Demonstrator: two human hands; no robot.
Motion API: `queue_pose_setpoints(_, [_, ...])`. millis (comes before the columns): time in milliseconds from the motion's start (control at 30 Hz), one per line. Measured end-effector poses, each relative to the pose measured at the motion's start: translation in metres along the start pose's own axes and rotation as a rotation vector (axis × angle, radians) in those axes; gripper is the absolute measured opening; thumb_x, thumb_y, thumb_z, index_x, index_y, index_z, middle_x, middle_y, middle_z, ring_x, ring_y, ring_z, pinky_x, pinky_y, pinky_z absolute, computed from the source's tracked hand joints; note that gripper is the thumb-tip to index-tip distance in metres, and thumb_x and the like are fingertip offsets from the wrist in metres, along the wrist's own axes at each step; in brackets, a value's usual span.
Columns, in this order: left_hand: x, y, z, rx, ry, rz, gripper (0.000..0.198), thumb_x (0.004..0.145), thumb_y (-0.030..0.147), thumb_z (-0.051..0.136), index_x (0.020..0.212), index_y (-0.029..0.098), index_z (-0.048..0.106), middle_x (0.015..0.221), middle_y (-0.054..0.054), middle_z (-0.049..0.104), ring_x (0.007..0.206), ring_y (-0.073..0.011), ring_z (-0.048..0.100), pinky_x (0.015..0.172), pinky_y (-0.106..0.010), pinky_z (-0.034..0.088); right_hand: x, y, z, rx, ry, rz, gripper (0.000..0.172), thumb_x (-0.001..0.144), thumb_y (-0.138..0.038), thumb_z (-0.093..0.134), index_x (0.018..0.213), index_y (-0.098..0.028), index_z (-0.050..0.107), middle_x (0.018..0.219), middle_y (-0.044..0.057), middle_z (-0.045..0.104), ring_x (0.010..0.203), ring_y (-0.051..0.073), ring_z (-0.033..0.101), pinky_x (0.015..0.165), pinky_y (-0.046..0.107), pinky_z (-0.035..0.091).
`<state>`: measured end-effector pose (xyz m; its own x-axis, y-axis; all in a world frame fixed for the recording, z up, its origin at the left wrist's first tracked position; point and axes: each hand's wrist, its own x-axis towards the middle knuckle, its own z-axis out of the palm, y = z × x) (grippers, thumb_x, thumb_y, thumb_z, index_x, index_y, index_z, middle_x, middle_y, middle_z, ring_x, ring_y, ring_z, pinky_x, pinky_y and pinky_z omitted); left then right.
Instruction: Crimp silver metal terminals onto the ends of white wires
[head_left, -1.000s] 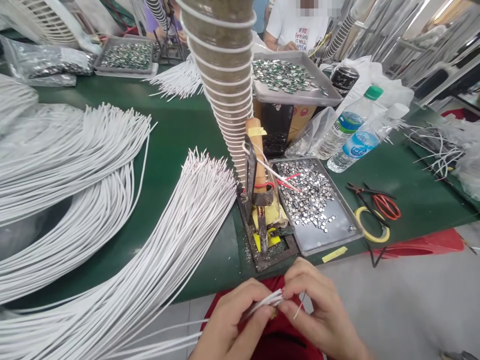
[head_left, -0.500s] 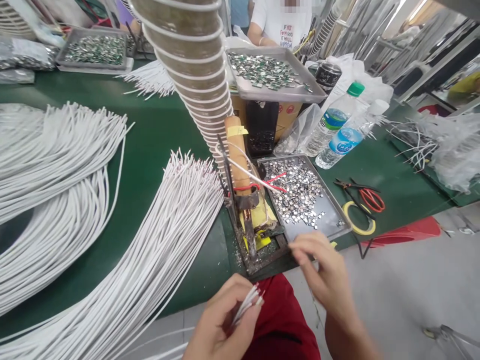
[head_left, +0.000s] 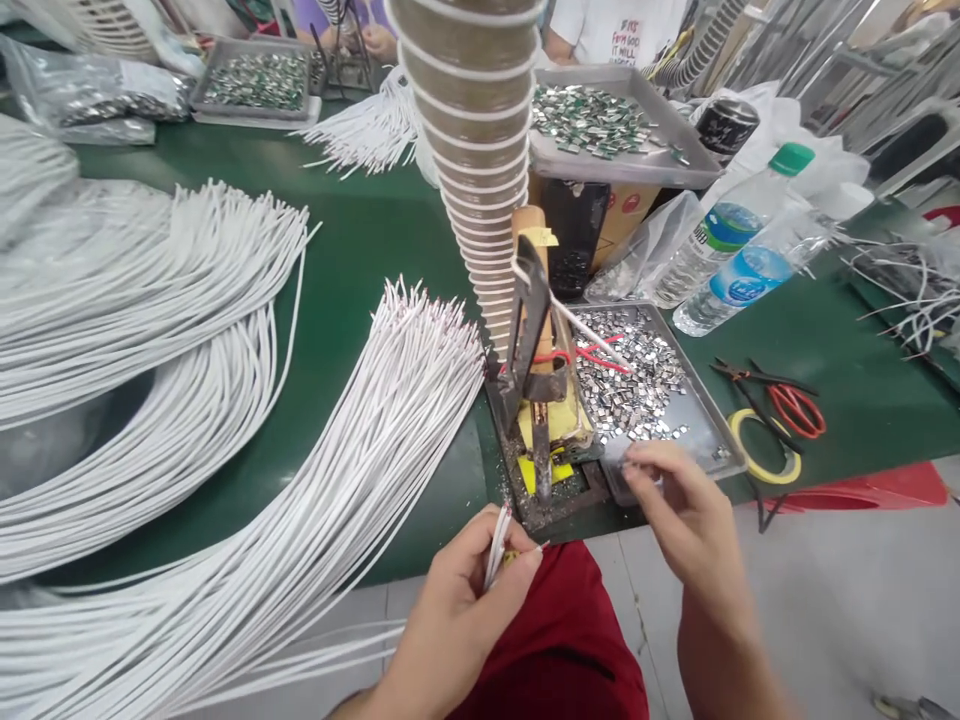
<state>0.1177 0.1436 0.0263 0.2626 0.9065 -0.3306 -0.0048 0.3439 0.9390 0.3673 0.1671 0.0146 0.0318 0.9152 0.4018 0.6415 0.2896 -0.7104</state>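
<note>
My left hand is closed around a few thin white cables, their stripped tips pointing up above the fingers. Over the near corner of a shallow metal tray is my right hand, thumb and fingers pinched together. Whatever sits between those fingertips is too small to make out. Many small silvery connectors lie in the tray. Left of it, a soldering iron with a wooden handle is fixed tip-down in a dark metal stand, beyond my left hand.
A large bundle of white cables runs along the left. A ribbed hose hangs behind the iron. Two water bottles, pliers and yellow tape are at right. Another tray holds green circuit boards; co-workers sit opposite.
The view has shifted, so the table things appear farther right. My right hand has moved over the tray's near corner. The cables in my left hand now point more upright.
</note>
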Motion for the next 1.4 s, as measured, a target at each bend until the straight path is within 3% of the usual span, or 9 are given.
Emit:
queue_pose_setpoints(67, [0.002, 0.002, -0.001, 0.015, 0.021, 0.064, 0.023, 0.100, 0.026, 0.065, 0.078, 0.021, 0.063, 0.084, 0.002, 0.052, 0.073, -0.0155, 0.048, 0.070, -0.023, 0.043, -0.010, -0.017, 0.007, 0.154, -0.047, -0.037, 0.019, 0.101, -0.010, 0.064, 0.107, -0.027, 0.071, 0.101, 0.004, 0.075, 0.095, 0.019, 0.072, 0.081, 0.033, 0.060])
queue_pose_setpoints(167, [0.005, 0.006, 0.000, -0.011, 0.025, 0.102, 0.024, 0.098, 0.023, 0.066, 0.075, 0.020, 0.062, 0.090, 0.000, 0.056, 0.079, -0.0162, 0.052, 0.075, -0.023, 0.045, -0.020, -0.036, 0.018, 0.250, -0.111, -0.087, 0.026, 0.098, -0.004, 0.064, 0.111, -0.026, 0.070, 0.097, 0.003, 0.075, 0.088, 0.017, 0.071, 0.078, 0.031, 0.060])
queue_pose_setpoints(400, [0.007, 0.016, 0.004, -0.131, -0.058, 0.003, 0.020, 0.095, 0.024, 0.068, 0.077, 0.020, 0.062, 0.090, -0.001, 0.067, 0.080, -0.0161, 0.058, 0.081, -0.024, 0.050, -0.024, -0.046, 0.027, 0.251, -0.188, -0.118, 0.027, 0.098, -0.004, 0.065, 0.115, -0.025, 0.069, 0.096, 0.002, 0.072, 0.086, 0.016, 0.067, 0.077, 0.030, 0.056])
queue_pose_setpoints(833, [0.016, 0.028, 0.004, -0.121, -0.033, -0.017, 0.017, 0.089, 0.022, 0.069, 0.074, 0.020, 0.062, 0.083, 0.000, 0.068, 0.077, -0.0159, 0.059, 0.078, -0.026, 0.051, -0.025, -0.048, 0.025, 0.124, -0.139, -0.201, 0.036, 0.097, 0.002, 0.061, 0.123, -0.022, 0.068, 0.098, 0.003, 0.062, 0.091, 0.018, 0.056, 0.077, 0.031, 0.052])
queue_pose_setpoints(1033, [0.017, 0.028, 0.002, -0.123, -0.022, 0.003, 0.016, 0.089, 0.021, 0.070, 0.075, 0.020, 0.063, 0.084, 0.000, 0.070, 0.079, -0.0156, 0.061, 0.080, -0.025, 0.051, -0.033, -0.042, 0.027, 0.094, -0.082, -0.240, 0.037, 0.096, 0.003, 0.060, 0.125, -0.020, 0.062, 0.119, 0.008, 0.068, 0.109, 0.018, 0.068, 0.094, 0.032, 0.060])
queue_pose_setpoints(1400, [0.021, 0.031, -0.001, -0.148, 0.033, 0.031, 0.017, 0.088, 0.019, 0.072, 0.073, 0.020, 0.065, 0.089, 0.001, 0.071, 0.081, -0.0141, 0.064, 0.081, -0.022, 0.053, -0.026, -0.046, 0.035, 0.016, -0.009, -0.317, 0.032, 0.095, 0.003, 0.063, 0.118, -0.018, 0.063, 0.115, 0.010, 0.075, 0.106, 0.018, 0.075, 0.090, 0.031, 0.064])
